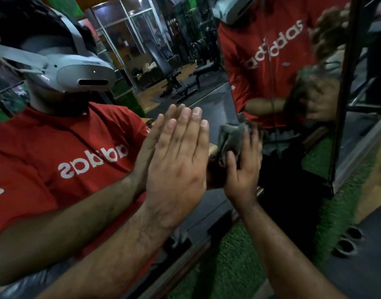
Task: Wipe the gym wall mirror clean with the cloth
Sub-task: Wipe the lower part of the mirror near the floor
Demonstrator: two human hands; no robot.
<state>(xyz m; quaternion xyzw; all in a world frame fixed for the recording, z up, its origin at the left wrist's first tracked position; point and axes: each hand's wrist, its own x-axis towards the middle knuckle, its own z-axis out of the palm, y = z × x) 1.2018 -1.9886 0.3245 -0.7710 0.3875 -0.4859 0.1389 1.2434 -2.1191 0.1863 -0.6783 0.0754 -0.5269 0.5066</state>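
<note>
the left hand (176, 169) is laid flat against the mirror (174, 61), near the centre of the view, with its fingers straight and together, pointing to 12 o'clock; nothing is held in it, and it seems to be used only as a support. its reflection is met palm to palm at the glass.

just beside it, toward 3 o'clock, the right hand (242, 167) is pressed on the same pane. the grey cloth (230, 138) is kept between this hand and the glass, and the thumb is seen curled over the lower part of it, so the cloth is judged to be gripped. the bunched upper part of the cloth stands out at 12 o'clock of the fingers.

a second pane is seen toward 2 o'clock, behind a dark vertical frame (345, 93), and the cloth and a red shirt are reflected there again.

as for progress, the wiping is judged to be in the middle. the reflection in the pane is fairly clear, but in this dim light it cannot be told which parts are already wiped and which are left. the lower edge of the mirror, toward 6 o'clock, and the pane at the right are probably not yet finished.
</note>
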